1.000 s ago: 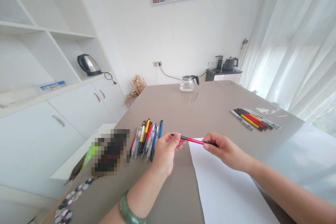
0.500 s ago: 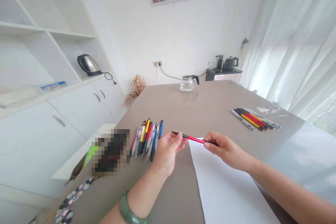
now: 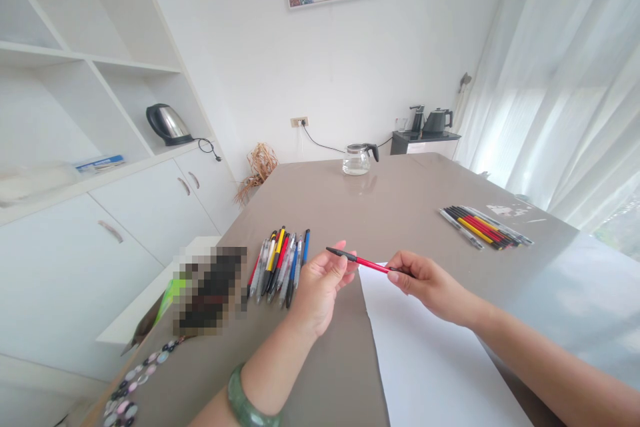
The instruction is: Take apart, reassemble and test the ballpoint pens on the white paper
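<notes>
Both hands hold a thin red pen with a black tip a little above the brown table. My left hand pinches its black front end between thumb and fingers. My right hand grips the back end, fingers curled. The pen lies nearly level, pointing left. Just left of my left hand lies a bundle of several pens in mixed colours. A white sheet of paper lies on the table under my right hand.
A second row of pens lies at the table's right side. A glass jug stands at the far edge. A bead string and a blurred dark object sit at the near left. White cupboards hold a kettle.
The pen's black tip has risen slightly and shifted a little right with both hands. The grip of both hands is the same.
</notes>
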### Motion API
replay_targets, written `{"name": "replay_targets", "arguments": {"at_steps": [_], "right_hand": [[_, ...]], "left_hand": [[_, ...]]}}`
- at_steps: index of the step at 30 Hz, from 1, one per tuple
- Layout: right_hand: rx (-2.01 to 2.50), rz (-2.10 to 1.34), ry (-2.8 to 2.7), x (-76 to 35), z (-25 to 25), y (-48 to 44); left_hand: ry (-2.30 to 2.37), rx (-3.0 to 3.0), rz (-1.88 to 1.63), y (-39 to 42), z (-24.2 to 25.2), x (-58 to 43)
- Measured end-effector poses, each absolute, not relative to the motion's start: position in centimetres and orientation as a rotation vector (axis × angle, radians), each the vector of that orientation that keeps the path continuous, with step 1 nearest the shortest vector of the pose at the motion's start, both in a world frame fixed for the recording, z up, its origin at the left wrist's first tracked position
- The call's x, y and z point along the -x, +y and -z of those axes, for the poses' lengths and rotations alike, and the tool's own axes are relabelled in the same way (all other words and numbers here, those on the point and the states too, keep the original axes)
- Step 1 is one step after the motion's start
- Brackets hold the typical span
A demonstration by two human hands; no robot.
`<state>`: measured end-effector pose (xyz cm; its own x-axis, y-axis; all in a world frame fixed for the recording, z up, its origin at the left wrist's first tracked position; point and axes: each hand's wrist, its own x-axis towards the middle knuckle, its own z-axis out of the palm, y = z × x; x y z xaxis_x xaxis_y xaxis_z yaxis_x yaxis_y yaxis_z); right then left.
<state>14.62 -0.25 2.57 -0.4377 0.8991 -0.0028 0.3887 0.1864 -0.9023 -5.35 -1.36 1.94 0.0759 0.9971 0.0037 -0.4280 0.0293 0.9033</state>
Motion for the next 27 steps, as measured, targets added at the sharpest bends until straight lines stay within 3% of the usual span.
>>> {"name": "replay_targets", "arguments": {"at_steps": [27], "right_hand": [[1.155,-1.29,-1.947,-14.61,-3.09,-0.59]], "left_hand": [[0.823,-0.916,-1.299,-1.62,-2.18,5.32]]}}
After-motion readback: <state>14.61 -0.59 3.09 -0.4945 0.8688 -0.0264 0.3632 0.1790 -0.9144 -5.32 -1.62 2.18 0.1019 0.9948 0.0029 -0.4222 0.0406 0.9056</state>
